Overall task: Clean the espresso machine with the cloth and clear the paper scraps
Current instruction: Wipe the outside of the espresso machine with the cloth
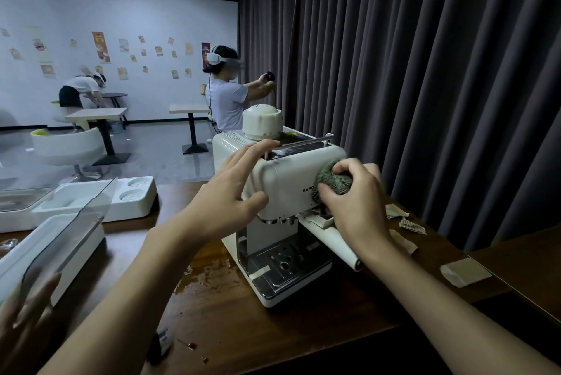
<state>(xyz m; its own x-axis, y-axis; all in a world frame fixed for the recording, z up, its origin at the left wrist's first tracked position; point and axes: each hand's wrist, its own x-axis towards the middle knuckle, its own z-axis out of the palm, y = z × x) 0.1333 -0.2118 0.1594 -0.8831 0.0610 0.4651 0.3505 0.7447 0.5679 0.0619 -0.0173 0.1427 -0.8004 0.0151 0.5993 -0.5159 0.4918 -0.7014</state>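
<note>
Wooden surface (243,314) lies nearest, with a wet patch beneath the left forearm. Left hand (226,189) rests open, fingers spread, on the upper corner of the espresso machine (288,180). Right hand (355,204), just beside it, clutches the bunched grey cloth (334,181) against the machine's front. Paper scraps (413,226) lie on the surface just right of the right hand.

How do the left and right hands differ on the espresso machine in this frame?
The left hand has its fingers spread and straight; the right hand has its fingers curled round the cloth. The left hand rests bare on the espresso machine at a top corner; the right hand presses the cloth against its front. Both are on its upper body.
</note>
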